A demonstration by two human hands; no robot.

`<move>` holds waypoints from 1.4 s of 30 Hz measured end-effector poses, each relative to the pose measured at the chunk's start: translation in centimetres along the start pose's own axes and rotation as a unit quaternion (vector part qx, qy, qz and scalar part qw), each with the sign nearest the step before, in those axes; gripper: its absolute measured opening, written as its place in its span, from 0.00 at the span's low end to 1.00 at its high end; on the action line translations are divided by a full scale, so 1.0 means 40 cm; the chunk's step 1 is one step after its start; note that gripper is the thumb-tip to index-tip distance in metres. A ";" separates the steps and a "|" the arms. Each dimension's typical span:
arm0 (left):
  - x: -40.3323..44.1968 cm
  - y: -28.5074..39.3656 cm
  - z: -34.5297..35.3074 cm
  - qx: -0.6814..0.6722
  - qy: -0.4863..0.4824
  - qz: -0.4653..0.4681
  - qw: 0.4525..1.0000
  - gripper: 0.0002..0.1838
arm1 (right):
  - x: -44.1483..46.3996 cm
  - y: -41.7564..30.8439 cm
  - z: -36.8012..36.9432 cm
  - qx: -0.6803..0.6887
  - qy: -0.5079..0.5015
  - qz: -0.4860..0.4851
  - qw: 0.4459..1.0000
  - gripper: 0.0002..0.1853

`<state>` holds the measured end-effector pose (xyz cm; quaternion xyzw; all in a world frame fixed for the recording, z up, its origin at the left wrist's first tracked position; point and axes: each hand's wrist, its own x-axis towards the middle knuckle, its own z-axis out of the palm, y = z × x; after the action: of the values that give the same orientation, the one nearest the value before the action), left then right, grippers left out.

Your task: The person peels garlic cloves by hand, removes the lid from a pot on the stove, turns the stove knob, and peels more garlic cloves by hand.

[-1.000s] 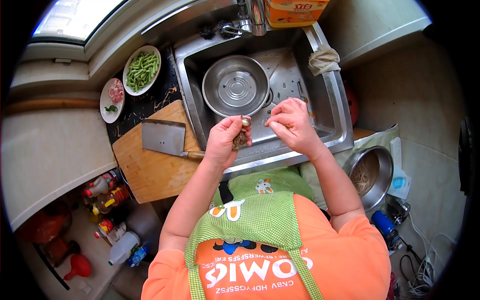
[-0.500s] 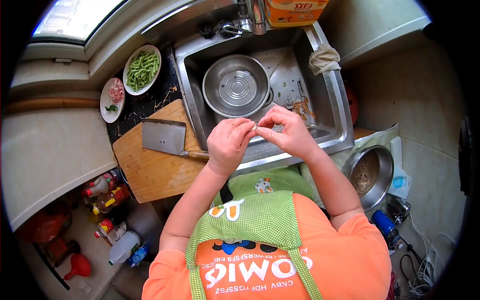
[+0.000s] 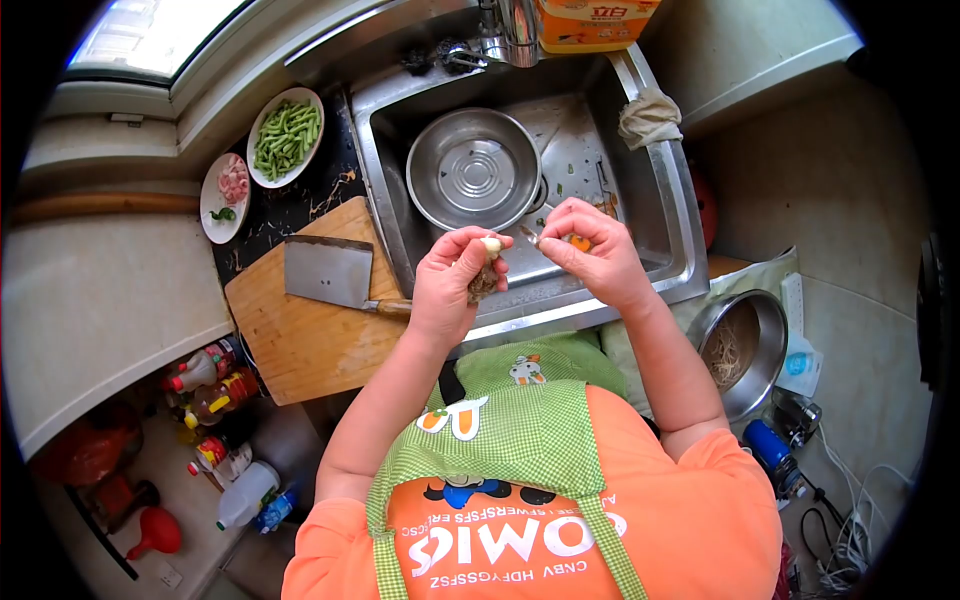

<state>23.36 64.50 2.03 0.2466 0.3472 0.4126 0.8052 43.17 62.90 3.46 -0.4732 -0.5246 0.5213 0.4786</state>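
My left hand (image 3: 443,284) is closed over the sink's front edge, its thumb and forefinger on a pale, peeled garlic clove (image 3: 491,245). Below the clove, a brownish, papery clump (image 3: 483,281) shows between the same fingers; it looks like garlic skin or the rest of a bulb. A short gap to the right, my right hand (image 3: 603,262) pinches a thin scrap of peel (image 3: 529,235) between thumb and forefinger. Beyond both hands, a round steel basin (image 3: 474,172) sits in the metal sink (image 3: 677,225).
A cleaver (image 3: 328,272) lies on the wooden cutting board (image 3: 300,345) at left. Behind it are plates of cut green beans (image 3: 287,139) and sliced meat (image 3: 233,181). Orange scraps (image 3: 579,242) lie in the sink. A steel bowl (image 3: 765,350) stands at right.
My hands were together at the garlic and have drawn apart. The right has moved slightly right with a scrap of peel; the left has turned, showing the clove and brown clump.
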 end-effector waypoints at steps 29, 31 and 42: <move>0.014 0.019 0.013 0.517 -0.015 0.331 0.789 0.08 | 0.005 0.017 0.070 0.045 0.028 0.047 0.997 0.07; 0.012 0.026 0.019 0.545 -0.027 0.352 0.760 0.08 | 0.001 0.030 0.072 0.165 0.016 0.118 0.979 0.07; 0.008 0.009 0.009 -0.140 0.016 -0.135 0.981 0.21 | 0.018 0.102 0.008 -0.352 -0.055 0.006 0.934 0.19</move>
<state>23.58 64.93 2.38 0.0757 0.3291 0.3481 0.8745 42.77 63.64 -0.62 -0.5849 -0.6975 0.3313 0.2483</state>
